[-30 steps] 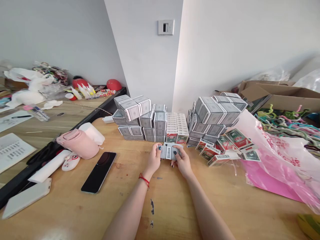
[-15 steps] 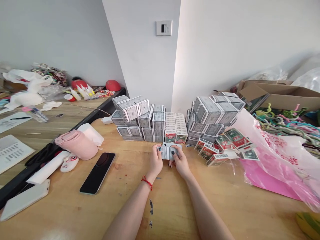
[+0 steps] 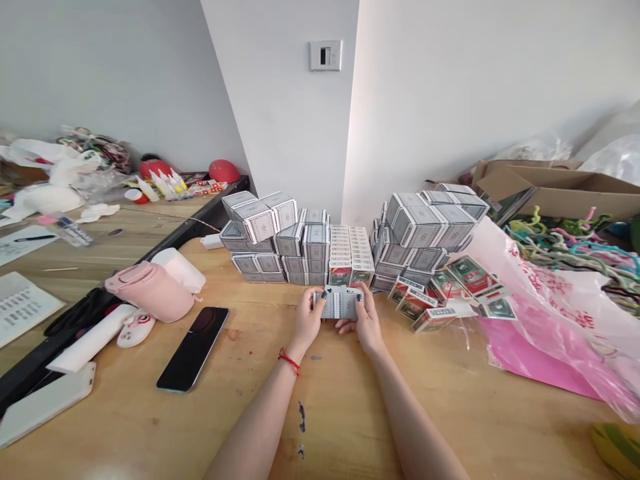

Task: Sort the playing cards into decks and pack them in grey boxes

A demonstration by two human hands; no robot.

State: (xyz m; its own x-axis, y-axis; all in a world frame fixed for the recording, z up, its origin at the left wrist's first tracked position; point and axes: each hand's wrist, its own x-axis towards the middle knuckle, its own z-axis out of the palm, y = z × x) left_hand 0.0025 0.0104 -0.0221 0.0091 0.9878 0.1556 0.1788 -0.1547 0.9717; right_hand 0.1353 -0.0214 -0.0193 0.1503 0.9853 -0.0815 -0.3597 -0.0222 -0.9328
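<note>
Playing cards (image 3: pixel 341 307) with grey patterned backs are held between my two hands above the table, and a white face with black marks shows along their top edge. My left hand (image 3: pixel 308 317) pinches their left end, its thumb on the backs. At the right end, my right hand (image 3: pixel 369 323) grips them with the thumb in front and other fingers behind or below. Just beyond stand two columns of boxed card packs (image 3: pixel 350 257). Grey-backed card stacks rise on the left (image 3: pixel 270 240) and on the right (image 3: pixel 425 233).
Red and green card boxes (image 3: pixel 467 277) lie loose at the right, beside pink and white plastic wrapping (image 3: pixel 545 333). A black-screened phone (image 3: pixel 193 349), a pink bottle (image 3: pixel 153 290) and a white power bank-like slab (image 3: pixel 47 403) lie left. An open cardboard box (image 3: pixel 560 190) stands behind.
My thumbs have shifted outward to the ends of the cards, baring more of the backs. More of the card faces shows along the top edge. The view has turned slightly.
</note>
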